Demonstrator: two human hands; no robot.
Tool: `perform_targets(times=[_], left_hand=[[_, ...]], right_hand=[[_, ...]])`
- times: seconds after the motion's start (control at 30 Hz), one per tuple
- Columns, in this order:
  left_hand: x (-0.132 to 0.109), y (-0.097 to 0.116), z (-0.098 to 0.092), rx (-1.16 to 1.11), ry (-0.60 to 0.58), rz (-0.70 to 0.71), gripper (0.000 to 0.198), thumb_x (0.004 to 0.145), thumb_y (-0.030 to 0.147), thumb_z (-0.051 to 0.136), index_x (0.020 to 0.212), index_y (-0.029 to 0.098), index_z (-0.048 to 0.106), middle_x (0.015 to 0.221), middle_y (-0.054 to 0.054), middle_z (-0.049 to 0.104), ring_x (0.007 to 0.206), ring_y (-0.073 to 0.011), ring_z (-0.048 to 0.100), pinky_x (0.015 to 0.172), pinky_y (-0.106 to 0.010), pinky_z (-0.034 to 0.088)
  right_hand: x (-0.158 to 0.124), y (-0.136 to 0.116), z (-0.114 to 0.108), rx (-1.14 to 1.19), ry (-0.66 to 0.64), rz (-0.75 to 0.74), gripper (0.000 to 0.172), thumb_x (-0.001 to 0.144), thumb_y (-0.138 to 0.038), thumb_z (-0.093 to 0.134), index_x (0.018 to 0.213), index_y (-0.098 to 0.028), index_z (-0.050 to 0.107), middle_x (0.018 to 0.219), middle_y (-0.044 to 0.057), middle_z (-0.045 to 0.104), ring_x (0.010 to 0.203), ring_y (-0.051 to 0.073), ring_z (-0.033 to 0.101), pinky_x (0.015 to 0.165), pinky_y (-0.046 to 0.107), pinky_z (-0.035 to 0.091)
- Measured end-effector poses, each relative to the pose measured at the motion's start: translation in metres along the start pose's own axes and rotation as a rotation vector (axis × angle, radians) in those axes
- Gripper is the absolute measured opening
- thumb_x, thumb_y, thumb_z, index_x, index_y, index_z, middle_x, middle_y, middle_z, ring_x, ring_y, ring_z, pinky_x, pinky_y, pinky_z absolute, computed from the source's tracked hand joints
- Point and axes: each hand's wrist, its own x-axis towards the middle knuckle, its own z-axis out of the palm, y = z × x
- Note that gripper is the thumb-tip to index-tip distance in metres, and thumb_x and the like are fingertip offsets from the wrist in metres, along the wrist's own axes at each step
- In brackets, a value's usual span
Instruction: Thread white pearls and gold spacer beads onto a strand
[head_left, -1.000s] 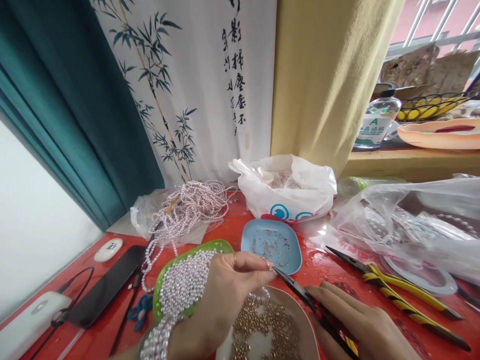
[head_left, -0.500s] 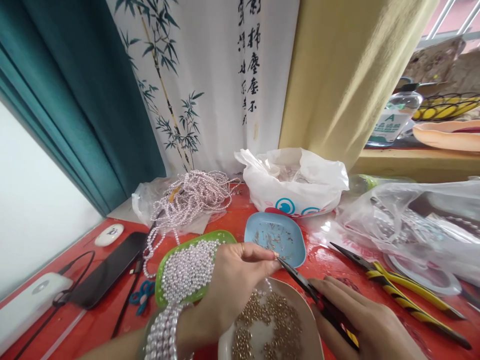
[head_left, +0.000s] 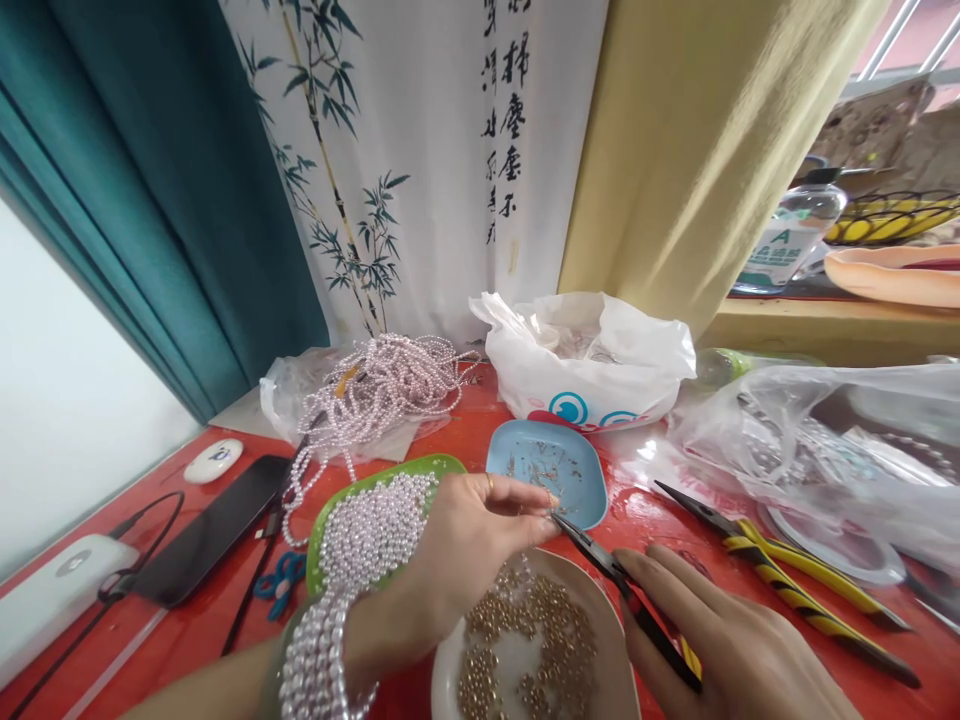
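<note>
Grip first. The left hand has thumb and forefinger pinched shut on a tiny piece right at the nose of the needle-nose pliers; the piece is too small to identify. The right hand is closed around the plier handles, forefinger laid along the top. The jaws appear closed at the tip, meeting the pinched fingertips above the gap between the blue dish and the bowl of gold beads.

Assessment of the step in hand: work this fine calls for the left fingertips to hold the piece steady while only the plier tip moves. A light squeeze at the very nose should avoid crushing or flicking the piece. Holding it low over the dishes, as here, is sound, since a drop would likely land in a container rather than on the red table.

Condition of items: the pliers are slim and black-nosed, with red and yellow showing on the handles under the palm. Strands of pearl beads are wound several times round the left wrist and appear to run into the green dish, which is heaped with the same pearls. The blue dish carries a scatter of small metal findings. A second pair of pliers, yellow and black, lies to the right, apart from both hands.
</note>
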Motion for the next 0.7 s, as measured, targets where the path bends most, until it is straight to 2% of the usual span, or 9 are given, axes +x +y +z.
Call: perform_targets(times=[0.1,0.23,0.37,0.43,0.53,0.6,0.7], left_hand=[[0.002,-0.001,-0.001,0.060,-0.028,0.020,0.018,0.058,0.018,0.071,0.075,0.014,0.071,0.080,-0.008,0.070,0.073,-0.0182,0.062,0.069,-0.029,0.047],[0.004,0.002,-0.006,0.125,-0.101,0.060,0.018,0.059,0.020,0.073,0.076,0.014,0.070,0.081,-0.008,0.070,0.074,-0.0178,0.062,0.071,-0.029,0.047],[0.007,0.004,-0.011,-0.065,-0.214,0.028,0.021,0.065,0.019,0.070,0.084,0.012,0.067,0.085,-0.009,0.069,0.078,-0.0161,0.062,0.071,-0.026,0.047],[0.009,0.004,-0.013,-0.169,-0.269,-0.001,0.024,0.068,0.014,0.066,0.092,0.011,0.064,0.089,-0.010,0.069,0.079,-0.0156,0.062,0.069,-0.025,0.048],[0.009,0.004,-0.015,-0.263,-0.329,-0.034,0.030,0.069,0.007,0.061,0.099,0.011,0.060,0.097,-0.011,0.066,0.080,-0.0146,0.062,0.068,-0.024,0.048],[0.007,0.004,-0.015,-0.300,-0.365,-0.051,0.033,0.069,0.003,0.058,0.101,0.011,0.060,0.098,-0.011,0.065,0.079,-0.0139,0.061,0.067,-0.023,0.048],[0.002,0.006,-0.014,-0.339,-0.419,-0.058,0.037,0.067,-0.001,0.055,0.102,0.010,0.059,0.097,-0.010,0.065,0.080,-0.0134,0.061,0.067,-0.022,0.048]], right_hand=[[0.000,-0.001,-0.002,-0.006,-0.019,0.014,0.027,0.084,-0.021,0.035,0.090,-0.016,0.061,0.078,0.009,0.068,0.054,0.018,0.064,0.040,0.024,0.048],[0.003,0.006,-0.009,0.012,-0.116,0.098,0.026,0.083,-0.025,0.039,0.098,-0.021,0.060,0.082,0.005,0.068,0.059,0.017,0.065,0.045,0.024,0.049],[-0.006,0.029,-0.008,-0.138,-0.118,0.272,0.032,0.081,-0.033,0.041,0.108,-0.022,0.056,0.095,0.008,0.065,0.073,0.023,0.066,0.055,0.034,0.052],[-0.020,0.042,-0.001,-0.215,-0.131,0.322,0.037,0.082,-0.037,0.040,0.110,-0.018,0.055,0.106,0.011,0.062,0.082,0.027,0.064,0.065,0.040,0.052],[-0.045,0.057,0.011,-0.314,-0.151,0.356,0.041,0.080,-0.041,0.041,0.106,-0.014,0.058,0.104,0.015,0.060,0.096,0.032,0.058,0.078,0.046,0.047],[-0.056,0.059,0.015,-0.305,-0.159,0.347,0.040,0.081,-0.039,0.041,0.105,-0.012,0.058,0.100,0.015,0.060,0.096,0.031,0.056,0.081,0.046,0.045],[-0.050,0.044,0.008,-0.233,-0.062,0.359,0.039,0.080,-0.043,0.045,0.102,-0.014,0.059,0.107,0.016,0.057,0.102,0.033,0.050,0.086,0.051,0.039]])
